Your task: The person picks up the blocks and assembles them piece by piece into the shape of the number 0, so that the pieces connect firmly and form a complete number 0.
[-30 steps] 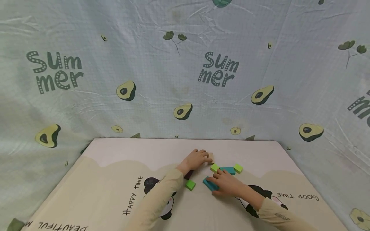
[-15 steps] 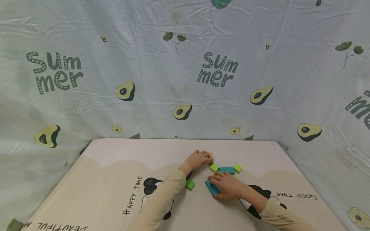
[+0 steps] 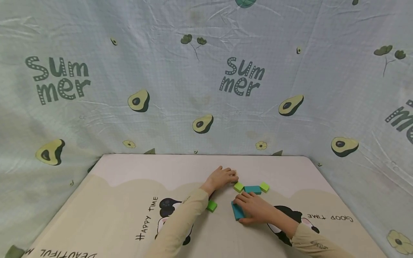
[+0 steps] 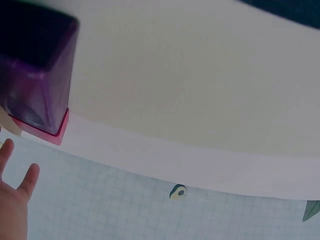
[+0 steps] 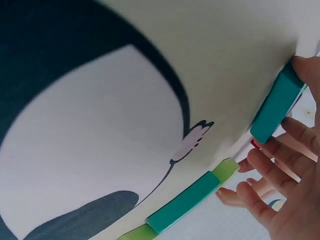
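Observation:
My right hand point(image 3: 255, 208) pinches a teal block point(image 3: 238, 211) by its ends; the right wrist view shows thumb and fingertips against that teal block point(image 5: 278, 104). Beyond it my left hand point(image 3: 222, 178) bends its fingers over a tan wooden block point(image 3: 234, 172). The thumb is hidden, so I cannot tell whether it grips. In the left wrist view, part of my left hand point(image 4: 15, 205) shows two extended fingers below a dark purple block point(image 4: 55, 80), a pink piece point(image 4: 50, 136) and the tan block point(image 4: 9, 122).
A second teal block point(image 3: 252, 190) lies between two lime blocks, the left lime block point(image 3: 238, 187) and the right lime block point(image 3: 264, 187). A green block point(image 3: 212, 206) sits beside my left forearm. Printed pandas decorate the table point(image 3: 138, 215); a patterned cloth point(image 3: 167, 79) hangs behind.
My right hand has turned the teal block and drawn it slightly right, towards me. My left hand has shifted a little right and covers more of the tan block.

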### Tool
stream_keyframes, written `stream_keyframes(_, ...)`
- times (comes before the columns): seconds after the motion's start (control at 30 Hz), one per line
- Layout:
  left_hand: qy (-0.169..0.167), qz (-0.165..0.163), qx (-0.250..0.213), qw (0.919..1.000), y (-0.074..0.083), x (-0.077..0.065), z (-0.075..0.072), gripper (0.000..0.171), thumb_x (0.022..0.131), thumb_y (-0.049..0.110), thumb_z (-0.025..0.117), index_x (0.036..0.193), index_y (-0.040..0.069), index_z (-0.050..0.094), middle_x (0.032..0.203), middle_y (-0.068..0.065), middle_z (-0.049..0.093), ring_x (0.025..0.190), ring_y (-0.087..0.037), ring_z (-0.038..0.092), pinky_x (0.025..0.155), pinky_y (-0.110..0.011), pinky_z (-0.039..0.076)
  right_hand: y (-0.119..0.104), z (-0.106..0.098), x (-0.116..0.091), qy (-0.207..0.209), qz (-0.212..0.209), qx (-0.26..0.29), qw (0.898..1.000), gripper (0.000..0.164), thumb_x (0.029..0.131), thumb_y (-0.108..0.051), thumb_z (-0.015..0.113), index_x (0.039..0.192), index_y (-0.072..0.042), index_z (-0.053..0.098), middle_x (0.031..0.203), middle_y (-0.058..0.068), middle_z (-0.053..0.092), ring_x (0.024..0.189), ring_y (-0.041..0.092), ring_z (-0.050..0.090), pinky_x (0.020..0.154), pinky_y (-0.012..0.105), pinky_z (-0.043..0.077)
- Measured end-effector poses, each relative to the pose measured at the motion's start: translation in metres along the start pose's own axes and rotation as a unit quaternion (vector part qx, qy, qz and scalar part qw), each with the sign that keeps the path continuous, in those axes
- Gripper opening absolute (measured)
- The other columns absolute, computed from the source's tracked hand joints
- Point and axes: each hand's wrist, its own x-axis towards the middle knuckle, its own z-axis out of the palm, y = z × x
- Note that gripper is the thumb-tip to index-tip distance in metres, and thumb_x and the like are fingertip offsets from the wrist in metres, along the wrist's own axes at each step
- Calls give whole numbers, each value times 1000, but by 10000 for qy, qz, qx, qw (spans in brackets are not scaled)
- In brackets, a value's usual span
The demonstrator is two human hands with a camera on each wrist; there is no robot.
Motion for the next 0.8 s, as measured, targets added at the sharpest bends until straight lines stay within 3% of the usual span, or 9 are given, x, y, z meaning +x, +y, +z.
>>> stream_keyframes(0.5,-111,-121,26,9999,0,-2,3,32,94,21,38,119,39,46,133,14,42,118,-8,44,93,-36,43,10,-8,-11,517,72,-719,9960,50,81,-47,57,118,-15,48,113,2,52,103,19,50,80,39,43)
stream_keyframes(0.67,-9,-153,-36,9999,0,-3,5,30,93,22,39,117,38,48,129,15,44,115,-8,46,91,-36,44,23,-12,-16,652,252,-1047,9920,58,76,-46,63,120,-11,48,113,4,52,100,20,50,77,37,45)
stream_keyframes(0.8,-40,-196,-66,9998,1,-4,4,31,94,20,39,117,39,48,127,15,45,115,-8,46,91,-36,43,37,-18,-19,711,586,-924,9915,63,73,-42,67,122,-9,47,116,6,52,102,22,49,77,39,44)
